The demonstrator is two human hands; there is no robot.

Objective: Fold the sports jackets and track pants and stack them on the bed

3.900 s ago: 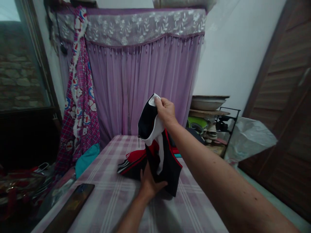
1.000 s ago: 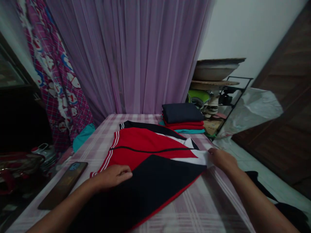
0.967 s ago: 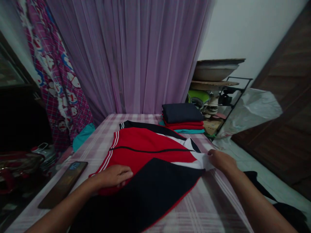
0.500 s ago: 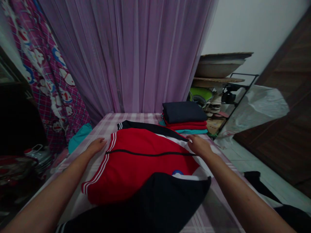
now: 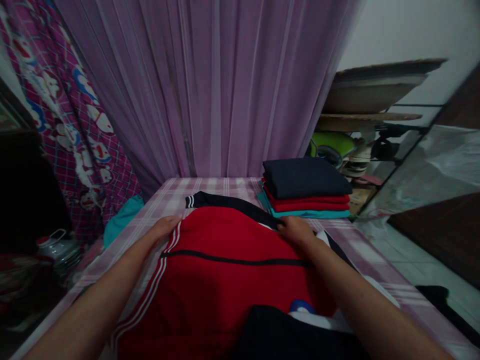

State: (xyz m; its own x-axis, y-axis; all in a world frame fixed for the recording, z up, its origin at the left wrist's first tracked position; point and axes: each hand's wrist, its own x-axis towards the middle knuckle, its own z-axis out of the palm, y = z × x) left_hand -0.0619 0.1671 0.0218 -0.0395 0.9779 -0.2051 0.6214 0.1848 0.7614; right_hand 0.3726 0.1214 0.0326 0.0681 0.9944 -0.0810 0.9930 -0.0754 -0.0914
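A red, black and white jacket (image 5: 225, 270) lies spread flat on the purple checked table (image 5: 176, 192). My left hand (image 5: 164, 227) rests on its far left edge by the white stripes, fingers pressed down on the cloth. My right hand (image 5: 296, 230) lies on the far right part near the black collar band, fingers curled onto the fabric. A black panel (image 5: 285, 335) of the jacket is folded over at the near edge.
A stack of folded clothes (image 5: 305, 192), dark on top, then red and teal, sits at the table's far right. A purple curtain (image 5: 210, 85) hangs behind. A patterned cloth (image 5: 71, 125) hangs left. A cluttered rack (image 5: 360, 150) stands right.
Both hands moved from the jacket's near edge to its far part. The camera came closer and lower over the table. The phone at the left is out of view.
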